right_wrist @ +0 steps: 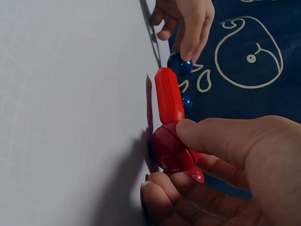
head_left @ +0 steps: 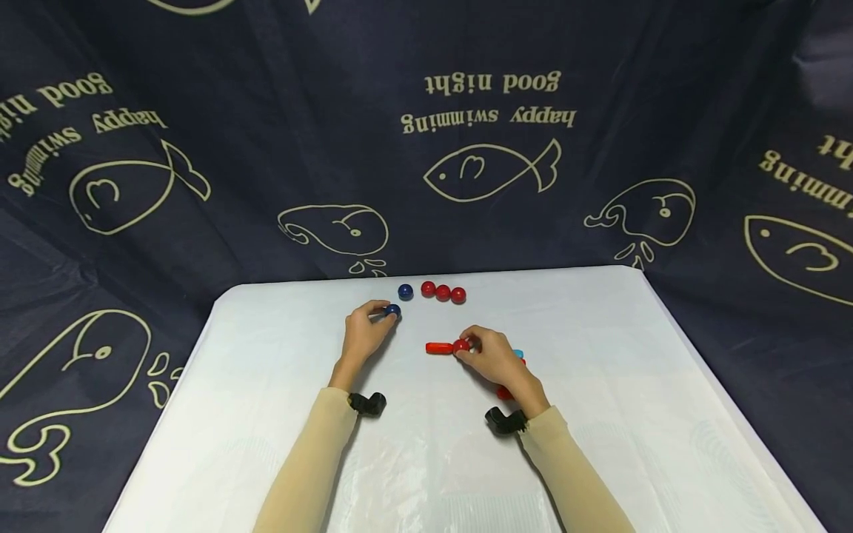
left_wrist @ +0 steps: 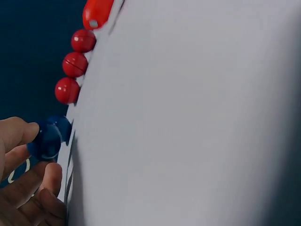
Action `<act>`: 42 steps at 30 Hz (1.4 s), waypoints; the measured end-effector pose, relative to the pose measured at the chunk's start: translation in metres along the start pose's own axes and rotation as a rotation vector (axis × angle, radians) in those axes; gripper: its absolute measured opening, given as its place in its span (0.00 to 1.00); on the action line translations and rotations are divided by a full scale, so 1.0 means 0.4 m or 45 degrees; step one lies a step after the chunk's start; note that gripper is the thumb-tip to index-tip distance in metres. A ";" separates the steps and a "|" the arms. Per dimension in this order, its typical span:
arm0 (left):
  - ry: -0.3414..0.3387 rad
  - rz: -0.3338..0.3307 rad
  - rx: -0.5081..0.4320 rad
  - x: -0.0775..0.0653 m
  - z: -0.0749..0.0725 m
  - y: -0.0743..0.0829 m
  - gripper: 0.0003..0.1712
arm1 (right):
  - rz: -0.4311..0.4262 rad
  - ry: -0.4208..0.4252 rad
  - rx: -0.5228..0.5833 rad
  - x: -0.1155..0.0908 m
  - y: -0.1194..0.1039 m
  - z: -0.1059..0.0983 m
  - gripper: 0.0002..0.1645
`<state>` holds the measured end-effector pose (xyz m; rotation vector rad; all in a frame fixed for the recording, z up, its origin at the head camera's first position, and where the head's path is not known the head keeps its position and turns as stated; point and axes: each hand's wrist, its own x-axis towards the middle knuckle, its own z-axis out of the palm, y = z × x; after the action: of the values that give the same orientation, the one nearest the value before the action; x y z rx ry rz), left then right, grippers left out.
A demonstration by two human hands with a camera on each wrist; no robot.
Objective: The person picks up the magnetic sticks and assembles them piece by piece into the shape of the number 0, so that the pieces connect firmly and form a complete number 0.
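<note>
Thumb and fingers of my left hand (head_left: 363,333) pinch a glossy blue ball (head_left: 393,311) at the left of the table. A second blue ball (head_left: 406,292) sits just beyond it, overlapping it in the left wrist view. My right hand (head_left: 494,358) pinches a dark red ball (right_wrist: 168,149) between thumb and fingertips. A bright red stick (head_left: 438,349) points left from that ball, its end right at the ball's surface. In the right wrist view the stick (right_wrist: 168,96) reaches up toward the left hand. Part of the red ball is hidden by the right thumb.
Several red balls (head_left: 443,293) line up near the table's far edge. Partly hidden under the right forearm lie a light blue piece (head_left: 517,354) and a red piece (head_left: 504,393). The white-covered table (head_left: 426,459) ends at a dark cloth (head_left: 486,237) with fish drawings.
</note>
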<state>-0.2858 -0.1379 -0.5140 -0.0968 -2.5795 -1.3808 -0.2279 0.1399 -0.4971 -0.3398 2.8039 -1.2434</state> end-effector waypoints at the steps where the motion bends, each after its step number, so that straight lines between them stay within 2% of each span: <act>1: -0.001 0.001 -0.010 -0.006 0.000 0.000 0.17 | 0.005 0.000 -0.001 0.000 -0.001 0.000 0.16; 7: -0.039 -0.006 -0.065 -0.029 -0.007 0.007 0.16 | 0.025 0.000 0.011 -0.001 -0.007 -0.001 0.17; 11: -0.134 -0.010 -0.100 -0.043 -0.015 0.014 0.16 | 0.011 0.011 0.000 0.000 -0.006 0.002 0.17; 15: -0.214 -0.010 -0.060 -0.064 -0.019 0.015 0.18 | -0.001 0.006 0.000 0.000 -0.001 0.007 0.17; 24: -0.275 0.023 0.022 -0.095 -0.009 0.021 0.17 | -0.001 0.001 -0.015 0.003 -0.001 0.008 0.17; 37: -0.378 0.045 0.016 -0.107 0.005 0.035 0.16 | 0.028 -0.012 -0.091 0.003 -0.008 0.017 0.19; 42: -0.417 0.023 0.014 -0.106 0.011 0.036 0.16 | 0.033 -0.014 -0.110 0.005 -0.010 0.020 0.20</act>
<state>-0.2429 -0.1243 -0.5138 -0.3727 -2.8372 -1.4490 -0.2280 0.1310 -0.4995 -0.3130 2.8491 -1.1143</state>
